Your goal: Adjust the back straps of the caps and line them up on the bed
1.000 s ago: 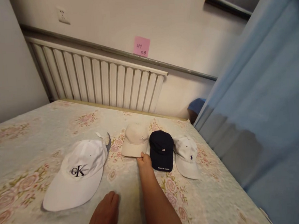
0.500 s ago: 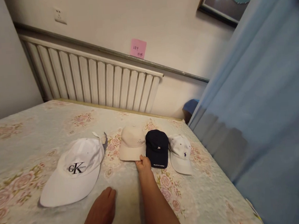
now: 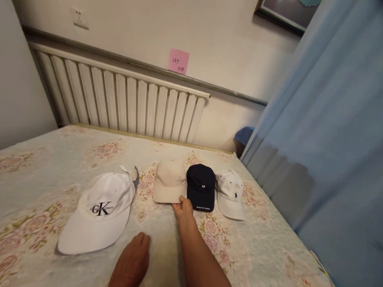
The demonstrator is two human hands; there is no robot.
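Note:
My right hand (image 3: 184, 211) pinches the front edge of the brim of a beige baseball cap (image 3: 169, 180), thumb on top. The cap rests on the bed with its crown toward the wall. Against its right side lies a black cap (image 3: 200, 182) with a small white emblem and lettering along the brim. Beyond that is a white cap (image 3: 230, 189) with a small dark logo. Farther left lies a larger white cap (image 3: 108, 193) marked "CK". My left hand (image 3: 132, 259) hovers low near this cap's brim, apart from it, fingers curled with nothing visible in them.
The bed has a pale floral cover (image 3: 73, 283). Behind it a white radiator (image 3: 122, 96) runs along the wall, with a pink note (image 3: 178, 61) above. A blue curtain (image 3: 335, 142) hangs on the right. A dark blue item (image 3: 243, 135) shows partly in the far corner.
The view has shifted slightly. My right hand keeps its grip on the beige cap's brim, and my left hand stays closed near the CK cap. The caps keep their order.

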